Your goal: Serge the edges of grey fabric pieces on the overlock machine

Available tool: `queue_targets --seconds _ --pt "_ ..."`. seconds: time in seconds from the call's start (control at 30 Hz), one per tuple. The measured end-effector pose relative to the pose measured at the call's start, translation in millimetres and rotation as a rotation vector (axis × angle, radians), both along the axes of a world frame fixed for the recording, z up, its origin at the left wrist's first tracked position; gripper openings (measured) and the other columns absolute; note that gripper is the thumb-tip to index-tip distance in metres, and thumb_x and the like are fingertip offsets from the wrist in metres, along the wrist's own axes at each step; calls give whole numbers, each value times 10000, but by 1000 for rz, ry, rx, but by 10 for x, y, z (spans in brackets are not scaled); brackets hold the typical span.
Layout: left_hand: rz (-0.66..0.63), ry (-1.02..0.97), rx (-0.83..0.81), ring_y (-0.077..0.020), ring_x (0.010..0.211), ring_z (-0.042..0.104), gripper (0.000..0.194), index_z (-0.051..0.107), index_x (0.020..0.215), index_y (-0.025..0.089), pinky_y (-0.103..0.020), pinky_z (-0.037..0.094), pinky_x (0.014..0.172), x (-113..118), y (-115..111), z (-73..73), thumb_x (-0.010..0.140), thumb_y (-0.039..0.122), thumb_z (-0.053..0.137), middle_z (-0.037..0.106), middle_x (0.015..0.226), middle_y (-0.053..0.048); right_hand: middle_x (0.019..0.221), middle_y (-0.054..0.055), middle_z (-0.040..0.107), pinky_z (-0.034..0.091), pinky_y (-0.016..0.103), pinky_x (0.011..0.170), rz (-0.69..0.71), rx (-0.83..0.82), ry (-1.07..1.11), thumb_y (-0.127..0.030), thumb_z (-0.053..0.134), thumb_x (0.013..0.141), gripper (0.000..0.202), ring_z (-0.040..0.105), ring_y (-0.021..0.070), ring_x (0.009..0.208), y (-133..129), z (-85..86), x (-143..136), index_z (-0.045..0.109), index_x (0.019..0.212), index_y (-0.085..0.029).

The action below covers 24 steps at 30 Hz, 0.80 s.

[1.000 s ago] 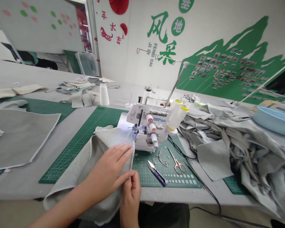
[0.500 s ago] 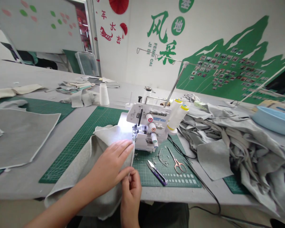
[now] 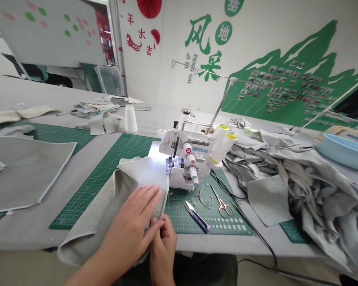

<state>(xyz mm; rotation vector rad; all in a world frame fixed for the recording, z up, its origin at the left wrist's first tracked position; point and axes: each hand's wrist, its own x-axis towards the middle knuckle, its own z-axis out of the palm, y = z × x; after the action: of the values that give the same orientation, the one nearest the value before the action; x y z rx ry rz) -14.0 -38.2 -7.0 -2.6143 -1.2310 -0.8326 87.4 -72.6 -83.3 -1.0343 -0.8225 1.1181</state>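
Observation:
A piece of grey fabric (image 3: 104, 210) hangs over the table's front edge, its far end at the overlock sewing machine (image 3: 185, 155), where the machine's lamp lights it. My left hand (image 3: 134, 222) lies flat on the fabric with fingers stretched out, its thumb close to my right hand. At the fabric's right-hand edge, my right hand (image 3: 164, 242) has its fingers closed on the cloth. Part of the edge between the two hands is hidden.
Thread snips (image 3: 197, 217) and scissors (image 3: 223, 204) lie on the green cutting mat (image 3: 181, 222), right of the hands. A heap of grey fabric (image 3: 304, 174) and a blue basin (image 3: 346, 151) are farther right. Black cables (image 3: 226, 186) run beside the mat. A white thread cone (image 3: 131, 119) stands behind.
My left hand has slid back along the fabric, away from the machine and towards me. My right hand has shifted slightly nearer me, still on the fabric's edge.

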Motion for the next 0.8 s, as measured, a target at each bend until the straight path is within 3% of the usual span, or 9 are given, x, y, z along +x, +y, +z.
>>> queue_targets --seconds 0.37,0.8 --pt "32 28 -13 -300 1406 411 618 412 1487 149 -494 370 1163 61 71 -23 911 281 592 466 1521 -114 688 -41 469 401 231 616 -32 -17 9 -489 604 911 366 399 130 660 0 -45 -5 514 706 -199" --pt "17 24 17 -322 1367 457 605 446 1454 120 -517 378 1145 91 150 15 898 290 611 515 1475 -145 693 -31 459 407 242 623 -30 -29 -47 -577 531 936 448 385 130 667 11 -75 1 529 720 -185"
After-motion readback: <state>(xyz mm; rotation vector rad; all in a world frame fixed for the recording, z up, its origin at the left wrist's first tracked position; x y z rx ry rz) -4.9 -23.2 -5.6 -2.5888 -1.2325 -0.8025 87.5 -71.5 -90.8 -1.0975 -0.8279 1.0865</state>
